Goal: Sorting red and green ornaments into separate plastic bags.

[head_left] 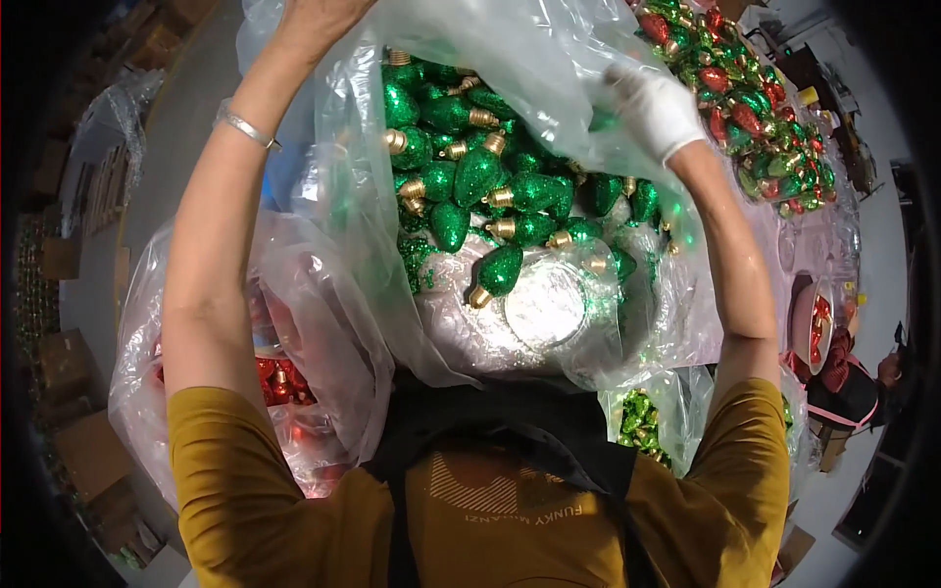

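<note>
A large clear plastic bag spreads open in front of me. Inside it lie many glittery green bulb-shaped ornaments with gold screw-style caps. One loose green ornament rests on the bag's near, bare part, beside a bright glare. My left hand is at the bag's far left rim; the top edge of the picture cuts off its fingers. My right hand, in a white glove, grips the bag's film at the far right, above the ornaments. Its fingers are partly blurred.
On my left stands another plastic bag with red ornaments inside. Red and green ornaments are heaped at the far right. A bag of small green pieces sits near my right side. Cardboard boxes stand at the left.
</note>
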A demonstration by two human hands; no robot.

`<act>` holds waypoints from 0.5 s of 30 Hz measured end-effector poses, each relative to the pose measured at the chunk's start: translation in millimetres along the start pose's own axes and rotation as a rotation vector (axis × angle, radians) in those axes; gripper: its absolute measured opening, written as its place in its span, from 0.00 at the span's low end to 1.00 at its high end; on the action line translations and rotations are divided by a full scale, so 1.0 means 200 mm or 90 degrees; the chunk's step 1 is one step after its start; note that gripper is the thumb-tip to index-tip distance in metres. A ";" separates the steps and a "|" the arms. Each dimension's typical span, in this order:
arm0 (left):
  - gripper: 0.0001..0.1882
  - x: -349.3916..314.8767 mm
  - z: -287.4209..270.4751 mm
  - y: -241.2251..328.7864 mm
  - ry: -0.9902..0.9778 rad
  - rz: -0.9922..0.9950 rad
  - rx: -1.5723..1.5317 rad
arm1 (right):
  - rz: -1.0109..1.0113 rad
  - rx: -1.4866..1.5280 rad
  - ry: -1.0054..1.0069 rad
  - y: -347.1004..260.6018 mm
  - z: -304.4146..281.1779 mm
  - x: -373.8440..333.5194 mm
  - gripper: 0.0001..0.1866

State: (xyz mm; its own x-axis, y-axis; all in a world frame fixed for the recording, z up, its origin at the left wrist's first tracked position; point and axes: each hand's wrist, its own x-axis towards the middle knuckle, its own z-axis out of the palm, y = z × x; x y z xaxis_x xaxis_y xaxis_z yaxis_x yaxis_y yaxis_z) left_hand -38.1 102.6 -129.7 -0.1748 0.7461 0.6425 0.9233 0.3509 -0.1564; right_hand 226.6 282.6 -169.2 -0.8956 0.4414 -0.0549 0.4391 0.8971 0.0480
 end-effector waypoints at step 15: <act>0.13 -0.06 0.45 -0.26 0.137 -0.126 -0.157 | -0.135 -0.175 0.105 -0.12 0.19 0.22 0.20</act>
State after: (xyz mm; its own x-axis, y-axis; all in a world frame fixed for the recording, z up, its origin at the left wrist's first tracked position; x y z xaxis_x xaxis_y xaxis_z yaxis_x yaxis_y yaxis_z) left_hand -115.0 127.2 -196.9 -0.3063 0.5319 0.7894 0.9381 0.3095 0.1554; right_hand 179.5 280.6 -210.0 -0.9736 0.2183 0.0673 0.2283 0.9196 0.3197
